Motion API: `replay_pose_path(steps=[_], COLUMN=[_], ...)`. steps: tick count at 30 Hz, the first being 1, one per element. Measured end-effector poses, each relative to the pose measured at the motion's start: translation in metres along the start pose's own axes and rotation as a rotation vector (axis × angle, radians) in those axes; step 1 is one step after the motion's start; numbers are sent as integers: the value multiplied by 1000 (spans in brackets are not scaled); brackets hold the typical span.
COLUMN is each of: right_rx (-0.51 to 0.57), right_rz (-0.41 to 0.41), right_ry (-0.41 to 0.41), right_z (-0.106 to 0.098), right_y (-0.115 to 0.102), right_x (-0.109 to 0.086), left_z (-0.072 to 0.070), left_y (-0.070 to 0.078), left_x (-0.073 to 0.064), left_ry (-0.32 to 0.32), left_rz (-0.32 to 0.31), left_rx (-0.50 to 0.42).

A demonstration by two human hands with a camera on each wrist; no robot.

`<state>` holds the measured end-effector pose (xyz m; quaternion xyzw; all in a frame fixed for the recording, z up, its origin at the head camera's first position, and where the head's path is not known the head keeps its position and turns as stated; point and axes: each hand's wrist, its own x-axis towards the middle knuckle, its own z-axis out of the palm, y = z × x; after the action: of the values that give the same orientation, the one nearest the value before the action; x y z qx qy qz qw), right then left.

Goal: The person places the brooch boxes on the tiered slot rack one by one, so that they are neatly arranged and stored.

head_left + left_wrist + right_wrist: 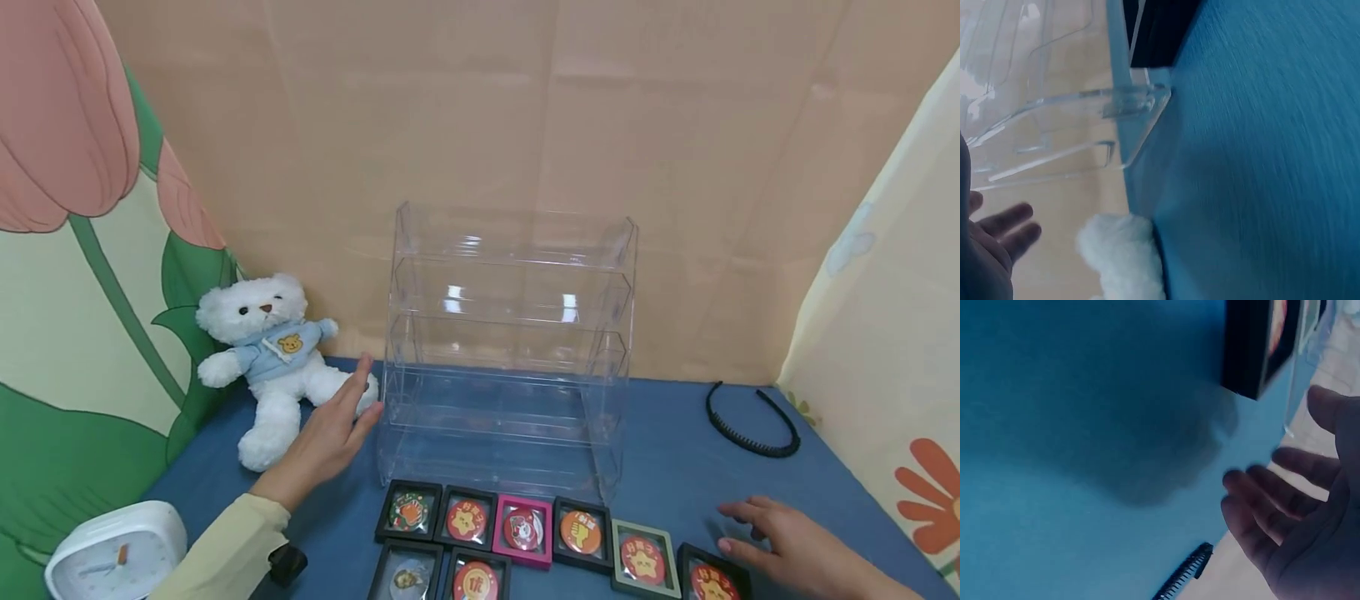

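Observation:
A clear acrylic tiered display rack point(510, 400) stands on the blue cloth, its stepped shelves bare. My left hand point(330, 437), fingers extended, is beside the rack's left side; whether the fingertips touch it I cannot tell. In the left wrist view the fingers point(1013, 228) are spread near the clear side panel point(1079, 144). Hovering over the cloth on the right, my right hand point(798, 542) has loosely bent fingers and holds nothing. Just left of it lies a black framed badge point(714, 575). More framed badges, including a pink-framed one point(523, 532), line up before the rack.
A white teddy bear point(277, 358) in a blue hoodie sits left of the rack. At front left is a white clock point(116, 554). A black headband point(757, 446) lies at the back right. A brown backdrop point(712, 167) rises behind.

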<state>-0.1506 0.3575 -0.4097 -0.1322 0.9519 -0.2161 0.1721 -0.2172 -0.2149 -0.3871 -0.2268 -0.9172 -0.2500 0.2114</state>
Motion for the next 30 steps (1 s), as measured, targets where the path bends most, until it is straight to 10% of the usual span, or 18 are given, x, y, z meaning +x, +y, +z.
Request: replay_pose_path(steps=[11,22,30], right_rx=[388,308,334], right_rz=[-91,-212,-43], right_ry=[-212,-147,-73], right_z=[16,15,4], right_y=[13,22,22], right_x=[-12,-15,-21], left_z=[16,27,29], left_y=[0,3,1], left_x=[8,9,9], left_ry=[183,336,359], left_rz=[139,186,174], left_rx=[-65,-117,-124])
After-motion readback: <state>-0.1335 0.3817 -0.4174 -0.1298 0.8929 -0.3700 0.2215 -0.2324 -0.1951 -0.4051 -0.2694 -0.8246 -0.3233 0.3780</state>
